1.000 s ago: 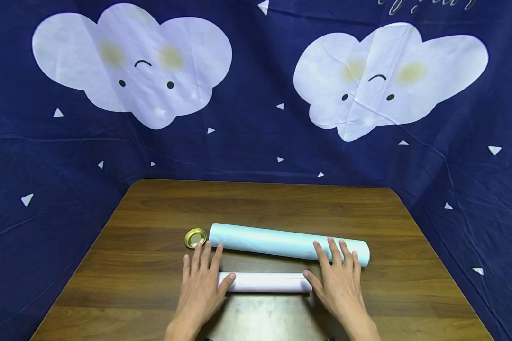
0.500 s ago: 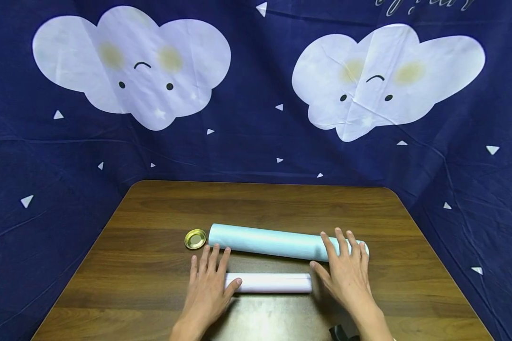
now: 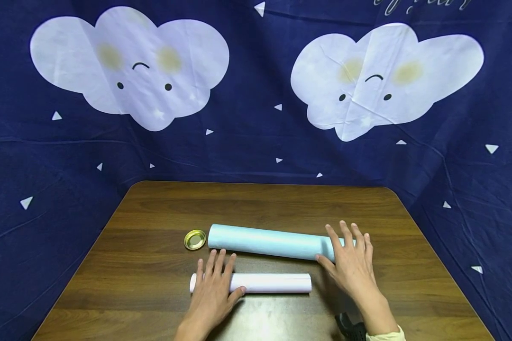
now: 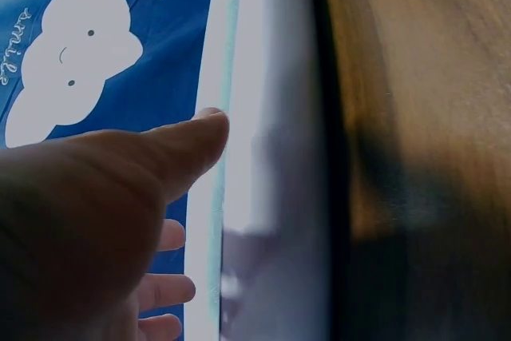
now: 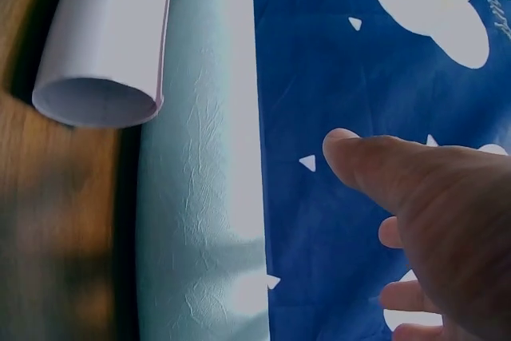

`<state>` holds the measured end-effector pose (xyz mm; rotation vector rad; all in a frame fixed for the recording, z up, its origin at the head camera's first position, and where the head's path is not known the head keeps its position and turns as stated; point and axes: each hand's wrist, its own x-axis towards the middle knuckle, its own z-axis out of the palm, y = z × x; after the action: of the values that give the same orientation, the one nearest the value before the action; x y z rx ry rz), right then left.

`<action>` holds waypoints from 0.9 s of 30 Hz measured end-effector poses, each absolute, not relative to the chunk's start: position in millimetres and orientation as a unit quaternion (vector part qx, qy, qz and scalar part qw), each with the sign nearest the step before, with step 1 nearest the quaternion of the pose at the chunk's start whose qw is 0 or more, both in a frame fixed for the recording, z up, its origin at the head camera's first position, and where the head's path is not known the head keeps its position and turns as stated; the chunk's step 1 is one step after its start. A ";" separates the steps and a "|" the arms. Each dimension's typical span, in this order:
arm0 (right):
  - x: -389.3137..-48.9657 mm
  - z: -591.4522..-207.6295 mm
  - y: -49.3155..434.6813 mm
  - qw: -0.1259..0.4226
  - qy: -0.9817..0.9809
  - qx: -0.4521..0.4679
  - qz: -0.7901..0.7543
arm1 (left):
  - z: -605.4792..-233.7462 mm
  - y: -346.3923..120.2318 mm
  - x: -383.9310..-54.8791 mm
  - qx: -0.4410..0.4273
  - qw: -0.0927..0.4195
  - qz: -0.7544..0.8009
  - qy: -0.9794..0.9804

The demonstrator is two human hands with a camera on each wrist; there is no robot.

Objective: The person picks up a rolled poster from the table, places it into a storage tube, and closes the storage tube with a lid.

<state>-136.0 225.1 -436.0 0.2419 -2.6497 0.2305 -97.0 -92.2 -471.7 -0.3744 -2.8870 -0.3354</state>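
A white roll of paper (image 3: 277, 283) lies crosswise on the table; its hollow end (image 5: 100, 101) and a lapped edge show in the right wrist view. My left hand (image 3: 212, 291) is over its left part with fingers spread; contact is not plain. Behind it, slightly slanted, lies a longer light blue roll (image 3: 264, 241), whose surface looks creased in the right wrist view (image 5: 204, 157). Over the blue roll's right end is my right hand (image 3: 352, 263), fingers apart and hiding that end. In the right wrist view this hand's thumb (image 5: 351, 157) appears apart from the roll.
A round gold-coloured lid or shallow dish (image 3: 195, 240) sits by the blue roll's left end. The brown wooden table (image 3: 256, 201) meets a dark blue cloth with clouds (image 3: 256, 142) behind. A black strapped device (image 3: 351, 327) is beside my right wrist.
My left hand has shifted right along the white roll, uncovering its left end. The right hand has moved right and away from me, off the white roll's end. Both rolls stay put.
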 end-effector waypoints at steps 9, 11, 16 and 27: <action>-151.0 -439.9 234.6 0.205 -0.972 0.091 0.072 | -478.1 -95.5 -95.4 -0.138 0.095 -0.108 -0.980; -154.1 -441.4 236.4 0.193 -0.975 0.090 0.069 | -479.0 -96.7 -95.0 -0.140 0.091 -0.110 -0.980; -161.2 -445.3 237.9 0.152 -0.982 0.092 0.067 | -480.5 -99.3 -94.4 -0.146 0.083 -0.114 -0.979; -174.1 -459.0 236.2 0.101 -0.986 0.113 0.065 | -482.7 -107.5 -96.0 -0.142 0.075 -0.110 -0.981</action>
<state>-174.1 236.2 -459.0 0.3344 -2.9140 0.1924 -96.0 -107.5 -482.7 -0.4269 -2.9428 -0.3310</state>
